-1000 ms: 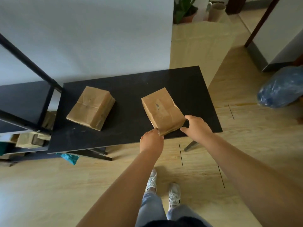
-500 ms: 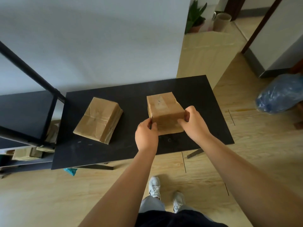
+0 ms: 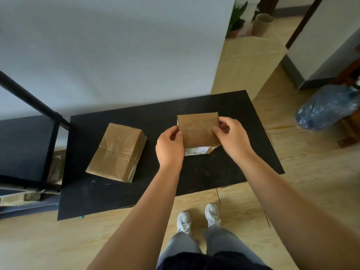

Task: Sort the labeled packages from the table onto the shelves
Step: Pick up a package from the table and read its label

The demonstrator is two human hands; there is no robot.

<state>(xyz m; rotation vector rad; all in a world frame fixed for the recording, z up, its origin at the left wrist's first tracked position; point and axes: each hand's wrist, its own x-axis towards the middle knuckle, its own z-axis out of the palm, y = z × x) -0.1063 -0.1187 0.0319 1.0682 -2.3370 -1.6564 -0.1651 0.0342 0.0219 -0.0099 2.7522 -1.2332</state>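
I hold a brown cardboard package [image 3: 197, 129] above the right half of the black table [image 3: 243, 164]. My left hand [image 3: 170, 146] grips its left edge and my right hand [image 3: 232, 138] grips its right edge. The package is tipped up on end, and a white label [image 3: 196, 151] shows on its lower face. A second brown package [image 3: 117, 152] lies flat on the left half of the table, untouched. The black shelf unit [image 3: 25, 147] stands at the left, with more brown packages [image 3: 55, 168] on a lower level, partly hidden.
A white wall [image 3: 116, 55] runs behind the table. A blue plastic-wrapped bundle [image 3: 327, 108] lies on the wooden floor at the right. A potted plant [image 3: 236, 22] and a cardboard tube [image 3: 262, 24] stand at the back. My feet are just before the table's front edge.
The package has gone from lying flat near the front edge to lifted and tipped up in both hands, so its labelled face shows. The view has shifted closer.
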